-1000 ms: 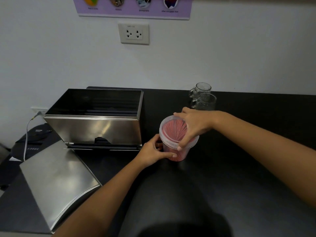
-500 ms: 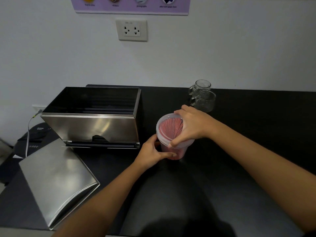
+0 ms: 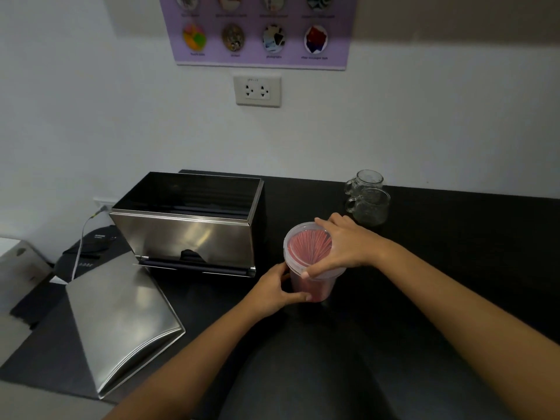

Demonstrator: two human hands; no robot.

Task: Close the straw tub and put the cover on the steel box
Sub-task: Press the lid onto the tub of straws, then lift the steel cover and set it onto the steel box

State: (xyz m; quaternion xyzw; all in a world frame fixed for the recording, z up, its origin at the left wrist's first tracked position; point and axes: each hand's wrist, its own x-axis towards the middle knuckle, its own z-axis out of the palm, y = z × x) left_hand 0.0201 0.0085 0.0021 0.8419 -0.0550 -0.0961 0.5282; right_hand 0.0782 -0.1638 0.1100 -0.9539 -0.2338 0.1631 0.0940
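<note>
A clear plastic tub [image 3: 315, 287] full of pink straws stands upright on the black counter, right of the steel box. Its clear lid [image 3: 300, 250] lies on top of the tub. My right hand [image 3: 342, 247] lies flat on the lid's right half, fingers curled over the rim. My left hand [image 3: 278, 291] grips the tub's lower wall from the left. The steel box [image 3: 191, 234] sits open at the top, to the left. Its curved steel cover [image 3: 121, 319] lies loose on the counter in front of the box, at lower left.
Two glass mugs [image 3: 368, 201] stand behind the tub near the wall. A black device with a white cable [image 3: 88, 247] sits left of the box. A wall socket [image 3: 257, 90] and a purple poster [image 3: 260, 28] hang above. The black counter [image 3: 454, 253] stretches to the right.
My view has tilted up, showing more wall. My right hand has slid a little over the lid; both hands stay on the tub, which has not moved.
</note>
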